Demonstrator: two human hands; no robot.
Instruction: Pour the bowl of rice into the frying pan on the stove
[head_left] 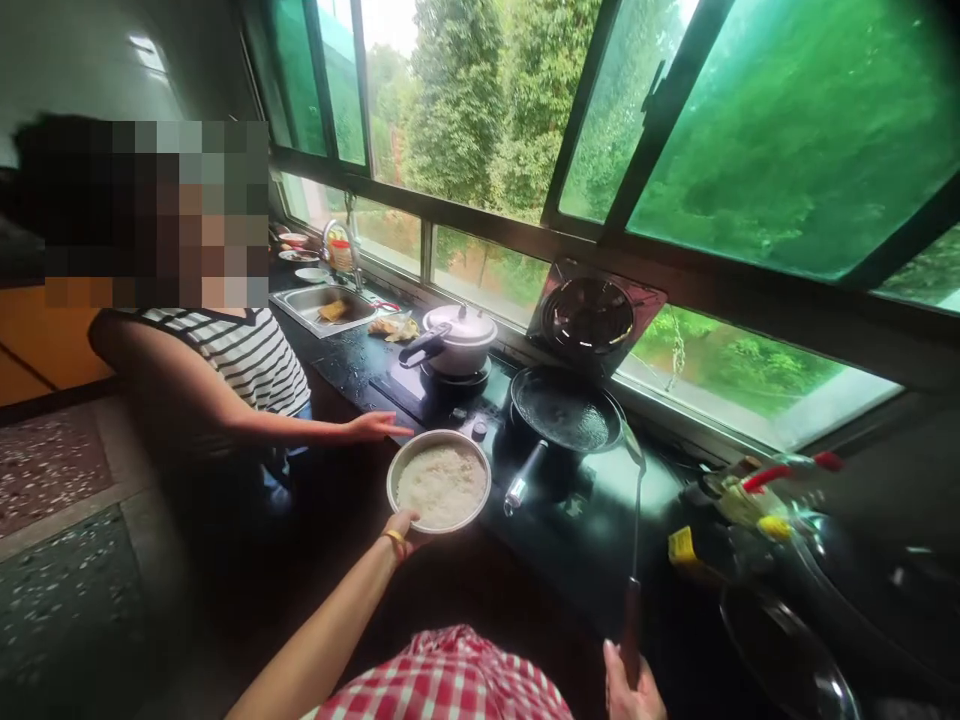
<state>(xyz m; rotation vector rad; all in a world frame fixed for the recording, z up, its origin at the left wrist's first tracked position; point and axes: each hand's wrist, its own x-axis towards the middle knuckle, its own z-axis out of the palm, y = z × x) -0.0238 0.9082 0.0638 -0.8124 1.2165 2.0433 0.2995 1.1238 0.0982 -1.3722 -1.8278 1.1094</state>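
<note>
My left hand [409, 530] grips the near rim of a round metal bowl [391, 490], thumb on top. White rice [442, 483] fills much of the bowl, which is held just off the counter's front edge. My right hand [632, 685] is wrapped round the dark handle of a spatula [636, 530]. The spatula's head rests at or very near the right rim of a black frying pan [566, 412]; I cannot tell whether they touch. The pan sits on the stove, its handle pointing toward me. Another person's hand [379, 427] reaches out, fingers extended, close to the bowl's far left side.
A pressure cooker [459, 338] stands on the left burner. Beyond it lies a sink [319, 308] with a faucet [352, 250]. A co-worker in a striped top [247, 360] stands at left. A ventilation fan [592, 310] is by the window. A glass lid [787, 650] lies at right.
</note>
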